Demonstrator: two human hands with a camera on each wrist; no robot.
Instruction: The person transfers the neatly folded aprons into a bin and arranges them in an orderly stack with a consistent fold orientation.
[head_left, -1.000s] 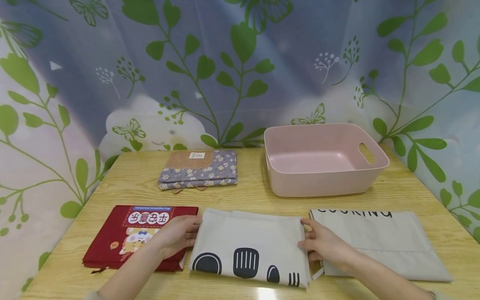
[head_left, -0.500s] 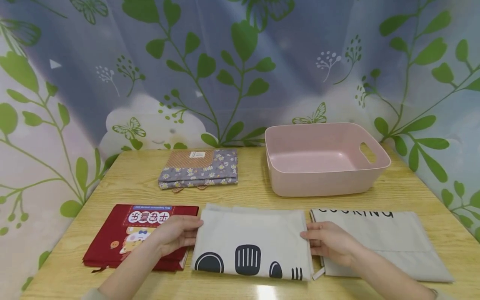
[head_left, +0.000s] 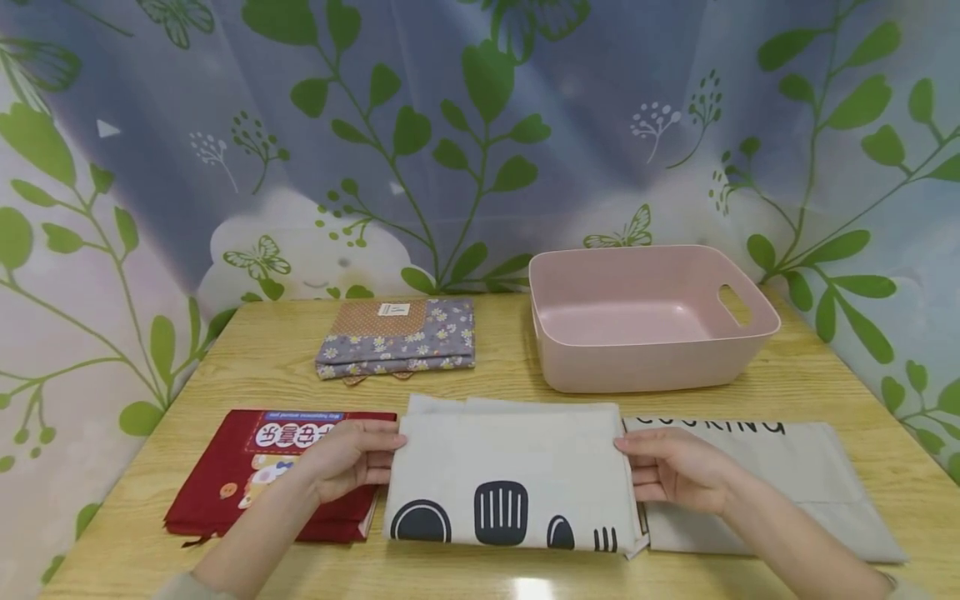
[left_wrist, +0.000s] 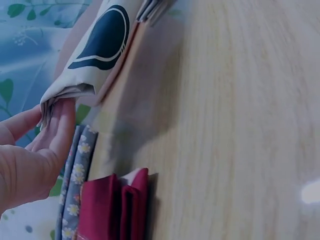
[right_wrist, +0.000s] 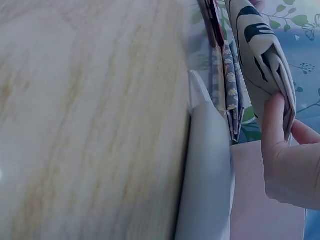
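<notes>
A folded off-white apron (head_left: 510,458) printed with dark kitchen utensils hangs between both hands, slightly above the table. Its left edge is pinched by my left hand (head_left: 352,458), the thumb on top and the fingers beneath. On the opposite edge, my right hand (head_left: 678,467) pinches the fabric in the same way. In the left wrist view, the left hand (left_wrist: 40,150) grips the layered corner; the right wrist view has the right hand (right_wrist: 287,155) gripping the other folded end. A folded red apron (head_left: 217,479) lies partly hidden behind the left forearm.
To the right lies a folded grey apron (head_left: 795,467) lettered "COOKING", partly behind the right hand. A folded floral apron (head_left: 442,333) sits at the back left. The pink plastic basin (head_left: 645,367) stands back right, before the leaf-patterned curtain (head_left: 450,167).
The off-white apron has risen and shifted slightly away and to the right, with both hands on it. My right hand has moved a little right and upward. The other aprons and basin stay put.
</notes>
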